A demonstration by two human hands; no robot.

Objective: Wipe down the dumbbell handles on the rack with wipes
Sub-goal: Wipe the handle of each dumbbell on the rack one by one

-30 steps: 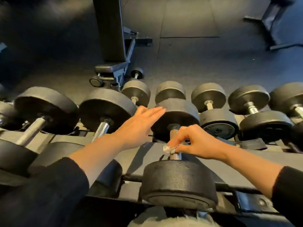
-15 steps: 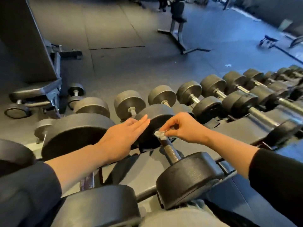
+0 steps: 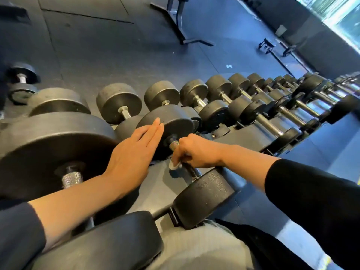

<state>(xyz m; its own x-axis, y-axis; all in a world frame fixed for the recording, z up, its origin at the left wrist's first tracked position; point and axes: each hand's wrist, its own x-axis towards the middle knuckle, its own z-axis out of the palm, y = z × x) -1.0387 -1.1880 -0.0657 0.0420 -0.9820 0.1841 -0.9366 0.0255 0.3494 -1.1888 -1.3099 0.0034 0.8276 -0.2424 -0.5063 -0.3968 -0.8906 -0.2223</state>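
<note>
White wipe (image 3: 174, 166) wrapped on knurled dumbbell handle (image 3: 174, 144), mid-rack (image 3: 251, 133), between its two black heads. Right hand (image 3: 196, 152) grip clenched round wipe and handle. Left hand (image 3: 134, 154) flat, fingers straight, resting against far dumbbell head (image 3: 173, 121). More dumbbells (image 3: 220, 100) run rightward along rack.

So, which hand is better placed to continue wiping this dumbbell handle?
The right hand: it already holds the white wipe around the handle. The left hand lies flat with straight fingers against the far weight head, holding no wipe.
</note>
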